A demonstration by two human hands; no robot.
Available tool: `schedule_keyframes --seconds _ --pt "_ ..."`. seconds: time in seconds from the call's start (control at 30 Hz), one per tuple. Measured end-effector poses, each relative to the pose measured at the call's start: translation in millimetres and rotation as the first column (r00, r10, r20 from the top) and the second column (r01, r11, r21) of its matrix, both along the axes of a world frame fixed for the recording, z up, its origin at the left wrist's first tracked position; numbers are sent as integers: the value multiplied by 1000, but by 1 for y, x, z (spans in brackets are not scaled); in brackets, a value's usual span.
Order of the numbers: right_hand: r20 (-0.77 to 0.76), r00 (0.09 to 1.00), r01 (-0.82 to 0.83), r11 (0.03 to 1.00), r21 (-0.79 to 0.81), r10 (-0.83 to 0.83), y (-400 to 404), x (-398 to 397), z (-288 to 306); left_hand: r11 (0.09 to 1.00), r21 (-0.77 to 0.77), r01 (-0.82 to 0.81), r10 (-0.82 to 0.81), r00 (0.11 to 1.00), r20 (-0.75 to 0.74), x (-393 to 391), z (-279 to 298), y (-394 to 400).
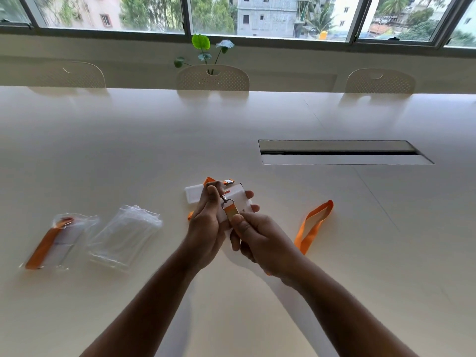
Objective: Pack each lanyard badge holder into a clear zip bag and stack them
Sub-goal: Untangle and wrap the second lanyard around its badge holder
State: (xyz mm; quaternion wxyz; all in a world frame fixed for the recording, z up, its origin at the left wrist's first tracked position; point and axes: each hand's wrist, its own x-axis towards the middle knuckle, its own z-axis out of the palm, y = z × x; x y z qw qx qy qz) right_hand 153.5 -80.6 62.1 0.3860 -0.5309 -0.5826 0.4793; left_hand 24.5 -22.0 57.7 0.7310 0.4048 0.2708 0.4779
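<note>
My left hand [206, 222] grips a white badge holder [240, 195] above the table, thumb near the metal clip [226, 202]. My right hand [260, 239] pinches the lanyard's gold end piece [231, 211] just below that clip. The orange lanyard strap [313, 226] trails from my right hand and loops onto the table at the right. Another white badge holder [193, 193] with orange strap lies flat just behind my hands. At the left lies a pile of empty clear zip bags [123, 237]. Further left sits a packed zip bag [55, 240] with an orange lanyard inside.
The long white table [154, 137] has a recessed cable slot [340, 152] at the right middle. Three perforated white chairs [212, 78] stand along the far edge, with a green plant [204, 51] behind the middle one, under the windows.
</note>
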Motion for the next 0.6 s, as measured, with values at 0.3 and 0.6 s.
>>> schedule_keyframes --seconds 0.3,0.6 --pt "-339 940 -45 972 -229 -37 -5 -1 9 985 137 109 -124 987 106 -9 -1 10" --pt "-226 959 128 973 -191 -170 -11 -6 2 982 189 -23 25 1000 -11 -16 10 19"
